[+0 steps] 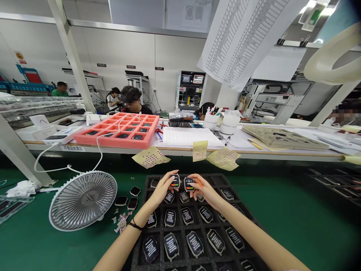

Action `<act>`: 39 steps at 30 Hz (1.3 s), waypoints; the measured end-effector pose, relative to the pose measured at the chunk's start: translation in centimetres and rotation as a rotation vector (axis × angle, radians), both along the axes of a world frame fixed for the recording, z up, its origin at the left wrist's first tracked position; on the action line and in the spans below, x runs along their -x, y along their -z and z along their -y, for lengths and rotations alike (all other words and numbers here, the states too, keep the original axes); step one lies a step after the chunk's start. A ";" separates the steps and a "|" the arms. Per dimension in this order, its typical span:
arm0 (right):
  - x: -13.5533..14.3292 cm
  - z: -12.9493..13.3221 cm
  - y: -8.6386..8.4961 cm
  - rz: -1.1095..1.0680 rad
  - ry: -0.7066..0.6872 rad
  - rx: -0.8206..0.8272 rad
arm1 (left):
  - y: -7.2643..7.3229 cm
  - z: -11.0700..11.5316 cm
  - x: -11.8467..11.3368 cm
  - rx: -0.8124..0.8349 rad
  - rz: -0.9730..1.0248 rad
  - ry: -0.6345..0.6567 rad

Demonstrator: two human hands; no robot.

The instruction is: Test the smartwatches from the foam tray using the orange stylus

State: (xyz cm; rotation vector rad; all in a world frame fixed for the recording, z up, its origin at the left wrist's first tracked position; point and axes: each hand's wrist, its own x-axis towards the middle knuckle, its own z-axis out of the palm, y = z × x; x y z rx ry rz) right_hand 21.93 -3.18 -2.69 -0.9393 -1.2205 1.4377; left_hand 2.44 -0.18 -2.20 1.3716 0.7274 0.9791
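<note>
Over the far edge of a black foam compartment tray (162, 230), the person's left hand (163, 188) has its fingers closed on a pale-rimmed watch with a lit screen (175, 181). Just beside it, the right hand (207, 191) grips a second pale-rimmed lit watch (188, 184), with a slim orange tool (199, 182) also between its fingers. More watches showing white text fill compartments toward the near edge. Left of the tray, on the green counter (287, 210), lie three dark-screened watches (132, 203) near a round grey fan (84, 199).
</note>
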 end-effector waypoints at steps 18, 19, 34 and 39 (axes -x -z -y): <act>0.2 -0.2 0.3 -0.006 -0.012 -0.017 | -0.4 0.1 0.2 -0.025 -0.023 0.006; 0.2 -0.2 0.3 -0.006 -0.008 -0.018 | -0.3 0.1 0.2 -0.035 -0.023 0.016; 0.2 0.0 -0.1 0.013 0.022 -0.015 | 0.2 0.0 0.1 -0.096 -0.023 0.067; 0.3 0.2 -0.4 0.027 0.023 -0.001 | -0.1 0.1 0.3 -0.035 -0.007 0.051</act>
